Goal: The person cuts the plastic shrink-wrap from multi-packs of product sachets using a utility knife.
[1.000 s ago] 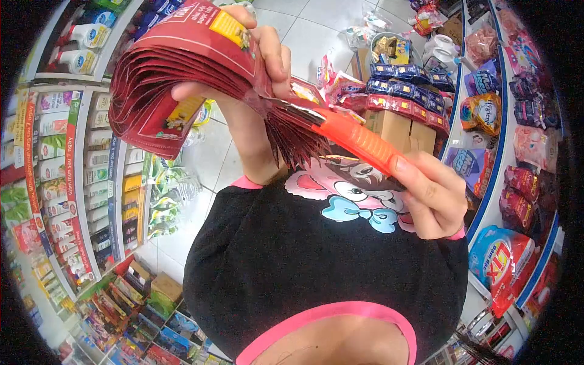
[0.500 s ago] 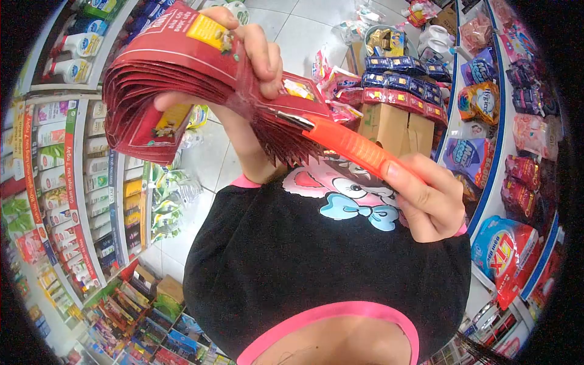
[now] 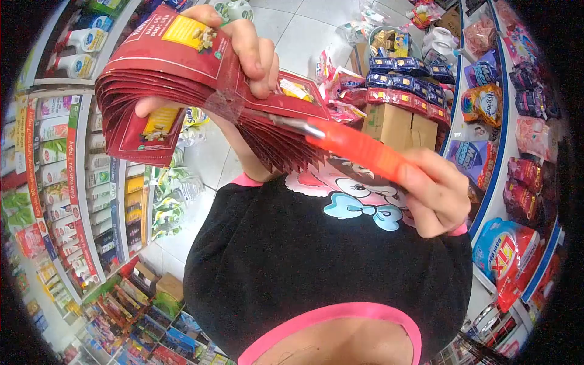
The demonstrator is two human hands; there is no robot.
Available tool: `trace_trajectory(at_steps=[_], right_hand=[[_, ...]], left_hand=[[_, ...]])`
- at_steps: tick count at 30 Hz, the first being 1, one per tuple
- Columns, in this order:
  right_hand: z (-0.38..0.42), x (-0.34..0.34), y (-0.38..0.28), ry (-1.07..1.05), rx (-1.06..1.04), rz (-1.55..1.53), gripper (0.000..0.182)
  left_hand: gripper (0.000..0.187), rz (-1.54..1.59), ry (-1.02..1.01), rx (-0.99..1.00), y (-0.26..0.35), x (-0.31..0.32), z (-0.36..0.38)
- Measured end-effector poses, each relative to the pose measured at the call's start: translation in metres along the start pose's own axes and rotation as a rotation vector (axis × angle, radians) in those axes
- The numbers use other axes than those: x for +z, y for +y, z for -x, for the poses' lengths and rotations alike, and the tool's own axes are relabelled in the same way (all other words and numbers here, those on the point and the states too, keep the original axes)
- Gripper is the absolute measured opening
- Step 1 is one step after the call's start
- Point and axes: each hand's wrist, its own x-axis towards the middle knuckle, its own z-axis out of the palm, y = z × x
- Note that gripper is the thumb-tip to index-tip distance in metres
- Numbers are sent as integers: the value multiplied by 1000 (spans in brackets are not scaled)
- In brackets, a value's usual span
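Note:
My left hand is closed around a thick folded bundle of dark red shampoo sachets, thumb inside the fold and fingers over the top. Clear tape crosses the bundle near its middle. On the other side, my right hand grips an orange utility knife by its handle. Its metal blade end points left, overlapping the sachets just right of the tape. The knife is slightly blurred. Jagged sachet edges fan out below the blade, in front of my black shirt.
Behind the knife, a cardboard box carries strips of blue and red sachets. Shelves of bottles line the left, and bagged goods fill shelves on the right. Pale floor tiles show between them.
The sachet bundle has shifted slightly left, showing more of the tape. The knife has tilted a little, and my right hand has moved slightly right.

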Motion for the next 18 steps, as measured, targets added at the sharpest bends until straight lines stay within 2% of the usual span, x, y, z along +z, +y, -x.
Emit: trace_trajectory(at_steps=[5,7,13,18], right_hand=[[-3,-1,0,-68,47,14,37],[-1,-3,-2,-161,141,-8,39],[-6,5,-3,-66,130,-52,38],[-2,5,-5,-131,205,-105,37]], left_hand=[[89,-33,-70,-48,0,-2,-2],[89,-8,-20,16,-5,-1,2],[89,20,-30,48,-6,0,3],[89,48,-18,65,-4,-2,6]])
